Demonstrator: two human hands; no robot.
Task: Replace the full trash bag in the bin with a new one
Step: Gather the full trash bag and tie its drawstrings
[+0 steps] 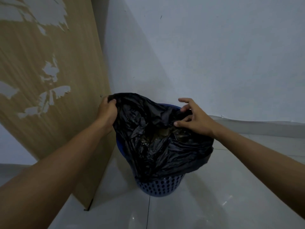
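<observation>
The full trash bag (pixel 156 146) sat in the bin (pixel 162 187), its edge pulled partly off the rim. Removal was unfinished, and no new bag was in view. My left hand (pixel 107 111) clamped the bag's left edge. My right hand (pixel 196 119), fingers spread, touched the right edge without gripping it.

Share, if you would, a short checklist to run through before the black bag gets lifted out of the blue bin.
1. Left hand grips the bag edge: ok, fingers curled round a bunch of it.
2. Right hand grips the opposite edge: not ok, fingers spread, only touching the plastic.
3. Bag edge freed from the bin rim all round: not ok, the near side drapes over the rim.
4. Bag mouth gathered: not ok, it gapes and rubbish shows inside.
5. New bag within reach: cannot tell, none in view.
</observation>
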